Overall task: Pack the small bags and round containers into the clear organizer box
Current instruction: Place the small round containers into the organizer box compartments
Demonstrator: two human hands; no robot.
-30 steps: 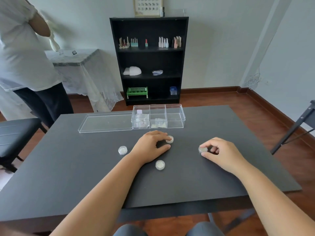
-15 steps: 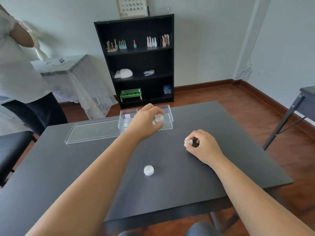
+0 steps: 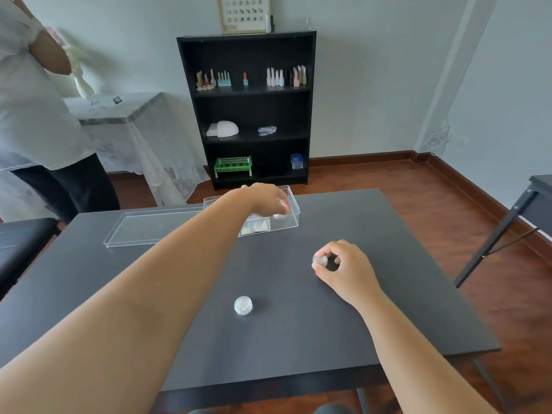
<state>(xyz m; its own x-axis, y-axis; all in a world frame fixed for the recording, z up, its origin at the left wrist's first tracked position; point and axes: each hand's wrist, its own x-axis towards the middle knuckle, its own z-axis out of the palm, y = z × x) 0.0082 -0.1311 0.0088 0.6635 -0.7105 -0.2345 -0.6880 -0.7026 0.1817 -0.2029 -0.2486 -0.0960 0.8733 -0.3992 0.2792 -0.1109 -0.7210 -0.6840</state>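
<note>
The clear organizer box stands at the table's far edge, its lid flat beside it on the left. My left hand hovers over the box with fingers spread downward. A round container sits just below the fingertips in the right compartment. Small bags lie in the middle compartment; my forearm hides the left one. My right hand rests on the table, pinching a second round container. A third round container lies loose on the table near me.
The black table ends close behind the box. A person in a white shirt stands at the far left by a black seat. A black shelf unit is behind, and another table's leg is at the right.
My left hand lifted a round container from the table, carried it to the box and let it go in the right compartment. My right hand kept its container.
</note>
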